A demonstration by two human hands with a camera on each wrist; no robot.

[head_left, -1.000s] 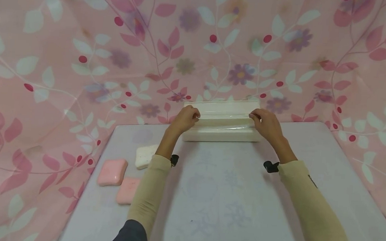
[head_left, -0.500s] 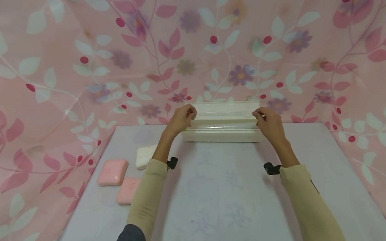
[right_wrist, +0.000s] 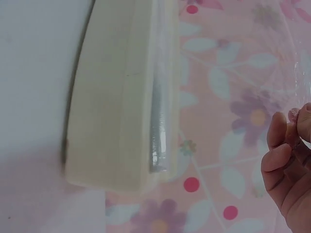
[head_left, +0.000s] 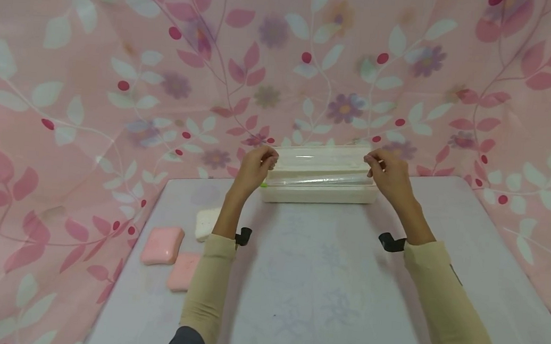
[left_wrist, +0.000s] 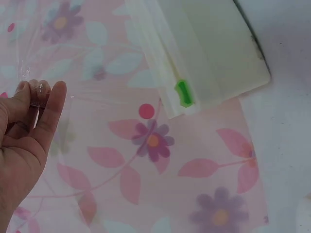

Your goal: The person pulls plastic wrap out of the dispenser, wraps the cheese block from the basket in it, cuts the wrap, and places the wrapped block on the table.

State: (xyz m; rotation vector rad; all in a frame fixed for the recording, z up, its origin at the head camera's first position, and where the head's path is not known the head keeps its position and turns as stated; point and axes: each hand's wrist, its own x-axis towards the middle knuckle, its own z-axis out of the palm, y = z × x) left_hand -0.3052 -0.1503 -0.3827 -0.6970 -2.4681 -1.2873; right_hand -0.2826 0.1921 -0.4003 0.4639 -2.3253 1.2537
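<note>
A cream cling film dispenser [head_left: 319, 195] stands at the far edge of the table with its lid [head_left: 322, 153] raised. Inside lies a shiny roll [head_left: 320, 180] of film. My left hand [head_left: 252, 171] pinches one corner of a clear sheet of cling film [left_wrist: 25, 68] between thumb and fingers, above the dispenser's left end. At the right end my right hand [head_left: 392, 179] pinches the other corner. The transparent sheet is stretched between them and hard to make out. A green slider [left_wrist: 184, 93] sits at the dispenser's left end.
Left of my left forearm lie two pink soap-like bars [head_left: 162, 245] and a white bar [head_left: 206, 223], partly behind the sleeve. A pink floral sheet [head_left: 283, 60] hangs right behind the white table [head_left: 307, 270].
Both hands have drifted slightly apart, the left one leftward and the right one rightward, still pinching the film. More of the roll shows in the dispenser; the bars lie where they were.
</note>
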